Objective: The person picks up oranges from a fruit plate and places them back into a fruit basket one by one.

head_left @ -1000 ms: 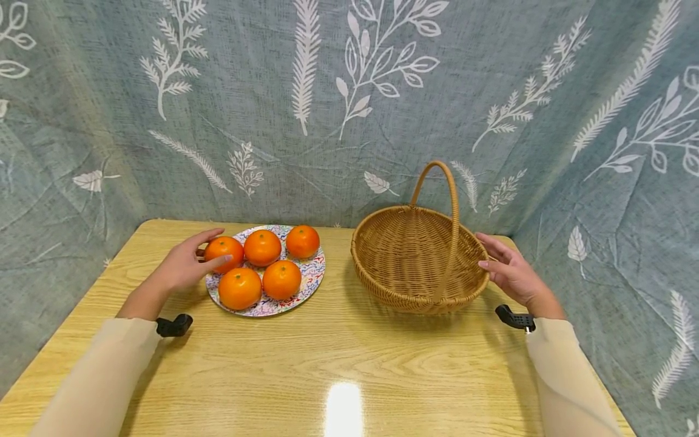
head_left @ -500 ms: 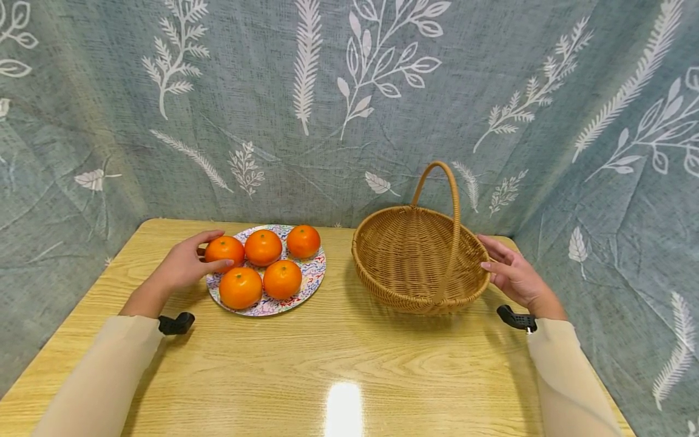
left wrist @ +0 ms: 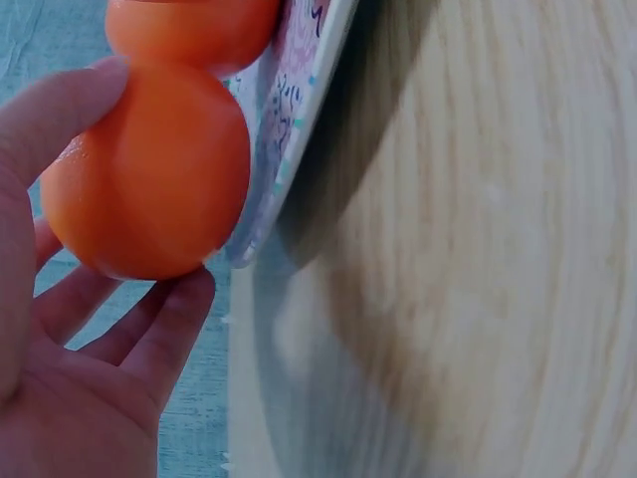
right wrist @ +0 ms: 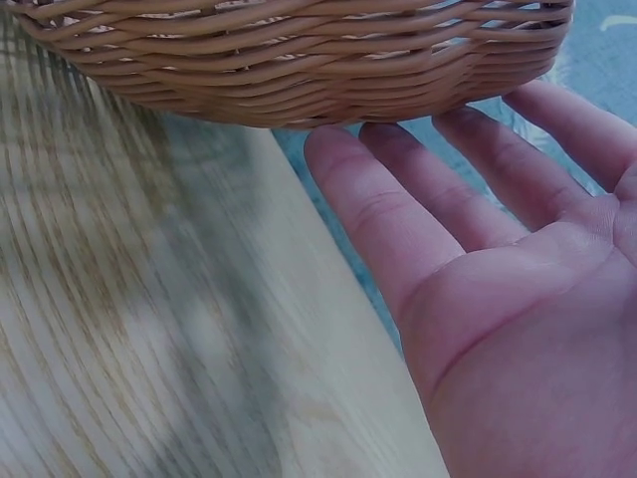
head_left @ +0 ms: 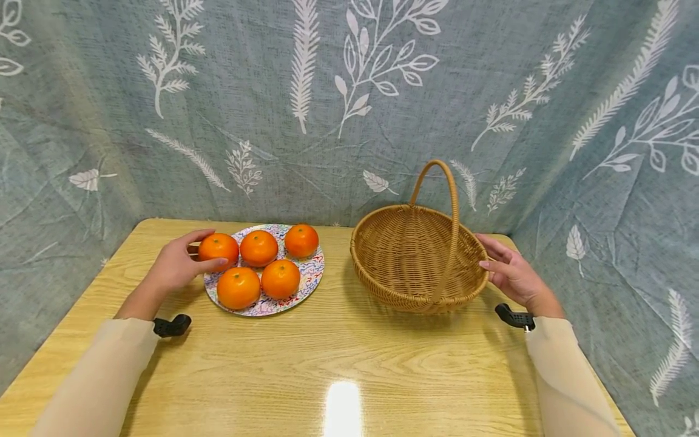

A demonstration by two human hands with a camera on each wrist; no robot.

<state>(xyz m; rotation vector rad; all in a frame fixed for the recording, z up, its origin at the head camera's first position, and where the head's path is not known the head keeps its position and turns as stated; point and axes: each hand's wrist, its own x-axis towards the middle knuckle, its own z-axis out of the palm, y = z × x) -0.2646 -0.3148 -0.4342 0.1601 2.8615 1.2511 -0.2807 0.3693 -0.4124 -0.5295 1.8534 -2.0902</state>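
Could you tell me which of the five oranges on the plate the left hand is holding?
The left hand grips the back-left orange, at the plate's left edge. The other four oranges lie untouched to its right and in front.

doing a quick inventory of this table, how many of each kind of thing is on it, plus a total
round orange fruits: 5 (one in the left hand, the others at)
round plate with a colourful squiggle pattern: 1
woven wicker basket with an arched handle, touched by the right hand: 1
total: 7
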